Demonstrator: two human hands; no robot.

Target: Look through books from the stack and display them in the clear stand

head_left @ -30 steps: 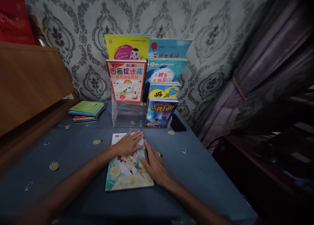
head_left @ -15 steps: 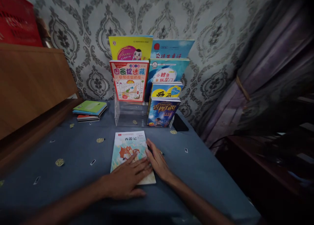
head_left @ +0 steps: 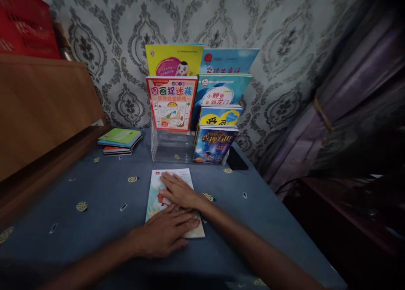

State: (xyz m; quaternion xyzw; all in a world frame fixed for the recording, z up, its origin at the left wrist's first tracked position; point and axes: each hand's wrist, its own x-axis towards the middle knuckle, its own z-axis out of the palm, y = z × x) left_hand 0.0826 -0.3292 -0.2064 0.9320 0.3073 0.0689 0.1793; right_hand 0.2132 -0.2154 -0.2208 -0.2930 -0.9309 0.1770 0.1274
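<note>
Hands and books on a cloth-covered tabletop (head_left: 259, 226), read left to right. Left hand (head_left: 166, 231): laid flat over the lower part of a paperback picture book (head_left: 154, 199), which lies face up between the tabletop's middle and its near edge; grip opened out, closed around nothing. Right hand (head_left: 180, 191): palm down across the upper cover, fingers extended toward the book's upper left corner, grip likewise opened out. The hands overlap in this view; whether they touch cannot be told. Good handling here probably means light, even pressure from flat palms, one hand steadying the book against sliding.

Lettering. Red basket (head_left: 25, 30), beyond the tabletop's left edge: pale characters, illegible. Stacked books (head_left: 120, 138), toward the far left corner: titles unreadable. Picture book: title covered by fingers. Clear display stand (head_left: 171, 152), near the far edge: at left, red-bordered book (head_left: 171, 113), "图画捉迷藏"; at right, front to back, navy book (head_left: 211, 146), stylised, apparently "查理九世"; yellow-and-blue book (head_left: 219, 114), beginning "爱"; turquoise book (head_left: 223, 92), "小鲤鱼跳龙门"; blue book (head_left: 232, 60), "安徒生童话", lower strokes hidden.
</note>
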